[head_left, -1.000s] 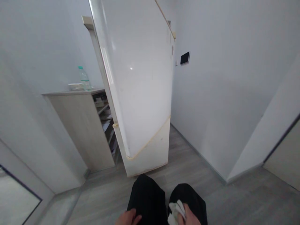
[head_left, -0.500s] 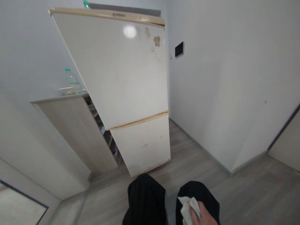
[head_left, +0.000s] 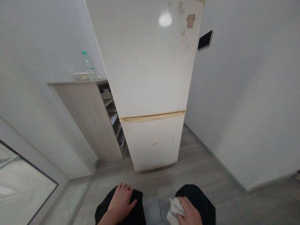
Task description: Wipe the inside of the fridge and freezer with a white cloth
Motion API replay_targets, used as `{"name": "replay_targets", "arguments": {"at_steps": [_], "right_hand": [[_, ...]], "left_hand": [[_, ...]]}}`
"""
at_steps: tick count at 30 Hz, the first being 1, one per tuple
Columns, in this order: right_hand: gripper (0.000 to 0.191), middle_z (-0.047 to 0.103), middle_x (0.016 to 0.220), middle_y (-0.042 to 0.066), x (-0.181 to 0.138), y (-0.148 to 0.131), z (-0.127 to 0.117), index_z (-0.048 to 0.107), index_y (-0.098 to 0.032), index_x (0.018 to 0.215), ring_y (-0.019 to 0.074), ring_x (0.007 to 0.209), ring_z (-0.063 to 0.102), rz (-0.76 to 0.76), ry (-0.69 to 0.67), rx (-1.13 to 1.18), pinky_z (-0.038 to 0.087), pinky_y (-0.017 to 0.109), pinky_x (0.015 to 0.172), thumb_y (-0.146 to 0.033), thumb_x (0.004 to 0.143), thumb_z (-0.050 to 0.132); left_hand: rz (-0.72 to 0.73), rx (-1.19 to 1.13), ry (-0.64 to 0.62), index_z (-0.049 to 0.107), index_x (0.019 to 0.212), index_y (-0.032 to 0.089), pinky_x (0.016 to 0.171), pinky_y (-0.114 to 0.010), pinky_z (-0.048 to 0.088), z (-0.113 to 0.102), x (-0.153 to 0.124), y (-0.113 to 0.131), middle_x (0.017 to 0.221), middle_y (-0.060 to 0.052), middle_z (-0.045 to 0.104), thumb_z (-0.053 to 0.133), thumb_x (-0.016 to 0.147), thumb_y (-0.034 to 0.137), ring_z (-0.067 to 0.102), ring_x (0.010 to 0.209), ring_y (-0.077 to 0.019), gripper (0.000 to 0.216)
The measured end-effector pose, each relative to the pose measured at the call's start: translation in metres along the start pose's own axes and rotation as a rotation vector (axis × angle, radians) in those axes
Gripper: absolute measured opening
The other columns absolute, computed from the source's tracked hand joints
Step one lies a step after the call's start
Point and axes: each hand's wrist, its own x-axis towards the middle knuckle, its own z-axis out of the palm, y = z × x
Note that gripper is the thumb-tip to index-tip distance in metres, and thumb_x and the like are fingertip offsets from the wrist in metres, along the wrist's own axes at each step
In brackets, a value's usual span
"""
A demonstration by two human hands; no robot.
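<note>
RH (head_left: 190,214) w/ cloth (head_left: 173,208), fridge (head_left: 150,81) shut, stocked cab (head_left: 86,117)

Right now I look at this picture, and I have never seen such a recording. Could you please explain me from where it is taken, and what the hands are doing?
There is no machine here. The camera sits on a person's head and looks forward and down, so the two bare hands at the bottom are the wearer's own.

The left hand rests on the left knee, in black cloth, and holds nothing visible. The right hand, near the right knee, holds a crumpled white cloth, or perhaps tissue.

Ahead stands a white fridge with two doors, one above the other. Left of it is a cabinet; on its top are a clear bottle with a green cap and a low container.
</note>
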Motion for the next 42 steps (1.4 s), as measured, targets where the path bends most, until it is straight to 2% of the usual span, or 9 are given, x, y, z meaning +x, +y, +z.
{"name": "replay_targets", "arguments": {"at_steps": [3,5,7,9,12,19,28,33,42], "right_hand": [[0.076,0.058,0.147,0.006,0.075,-0.104,-0.027,0.063,-0.023,0.144,0.0206,0.132,0.06,-0.345,0.017,0.041,0.046,0.029,0.115,-0.009,0.071,0.049],[0.073,0.048,0.157,0.008,0.136,-0.184,-0.043,0.052,-0.019,0.153,0.0233,0.136,0.055,-0.548,0.037,-0.024,0.048,0.031,0.114,-0.013,0.081,0.052],[0.071,0.04,0.162,0.011,0.194,-0.255,-0.05,0.044,-0.017,0.158,0.0269,0.128,0.06,-0.645,0.058,-0.161,0.054,0.036,0.105,-0.018,0.087,0.055],[0.064,0.04,0.161,0.014,0.242,-0.307,-0.047,0.041,-0.015,0.157,0.0267,0.115,0.066,-0.645,0.085,-0.282,0.057,0.037,0.096,-0.018,0.094,0.054],[0.042,0.052,0.147,0.013,0.281,-0.348,-0.029,0.049,-0.016,0.145,0.0214,0.103,0.069,-0.654,0.114,-0.382,0.056,0.032,0.089,-0.015,0.105,0.038],[0.032,0.056,0.133,0.013,0.296,-0.363,-0.001,0.054,-0.017,0.134,0.0192,0.096,0.069,-0.581,0.213,-0.399,0.056,0.031,0.082,-0.019,0.111,0.032],[0.028,0.062,0.126,0.011,0.301,-0.371,-0.007,0.064,-0.015,0.12,0.0195,0.094,0.069,-0.568,0.256,-0.36,0.055,0.029,0.078,-0.017,0.109,0.038],[0.025,0.062,0.125,0.008,0.27,-0.341,-0.013,0.063,-0.02,0.124,0.019,0.099,0.067,-0.677,0.266,-0.377,0.053,0.027,0.08,-0.021,0.109,0.042],[0.033,0.063,0.12,0.007,0.203,-0.281,-0.039,0.064,-0.02,0.126,0.0217,0.098,0.066,-0.871,0.281,-0.295,0.052,0.027,0.078,-0.011,0.095,0.061]], "left_hand": [[-0.008,-0.063,0.062,0.075,0.087,0.019,0.103,-0.05,0.044,0.018,0.002,-0.016,0.096,-0.014,0.075,0.041,0.101,0.046,0.068,0.101,-0.0319,0.046],[-0.033,-0.159,0.15,0.072,0.082,0.021,0.092,-0.044,0.048,0.028,0.001,-0.023,0.091,-0.012,0.073,0.033,0.104,0.045,0.068,0.093,-0.0283,0.05],[-0.075,-0.223,0.234,0.068,0.078,0.022,0.085,-0.042,0.048,0.035,0.0,-0.03,0.087,-0.011,0.072,0.029,0.105,0.044,0.068,0.088,-0.0263,0.052],[-0.096,-0.246,0.292,0.066,0.075,0.022,0.082,-0.041,0.048,0.04,0.001,-0.036,0.083,-0.011,0.07,0.028,0.106,0.045,0.068,0.083,-0.0254,0.053],[-0.079,-0.248,0.334,0.065,0.073,0.023,0.08,-0.039,0.048,0.046,0.003,-0.044,0.08,-0.01,0.069,0.032,0.105,0.044,0.068,0.081,-0.0246,0.051],[0.07,-0.191,0.593,0.061,0.065,0.023,0.064,-0.033,0.045,0.046,0.007,-0.046,0.065,-0.002,0.063,0.046,0.104,0.035,0.064,0.063,-0.0181,0.044],[0.166,-0.112,0.808,0.054,0.061,0.022,0.057,-0.029,0.042,0.04,0.005,-0.047,0.058,0.001,0.057,0.048,0.105,0.028,0.06,0.053,-0.0144,0.045],[0.133,-0.171,0.824,0.057,0.064,0.022,0.059,-0.027,0.044,0.039,-0.009,-0.054,0.061,0.0,0.059,0.048,0.105,0.029,0.062,0.056,-0.0141,0.043],[0.035,-0.236,0.834,0.053,0.064,0.021,0.06,-0.028,0.042,0.028,-0.058,-0.038,0.062,0.001,0.057,0.05,0.105,0.028,0.059,0.057,-0.0135,0.042]]}}
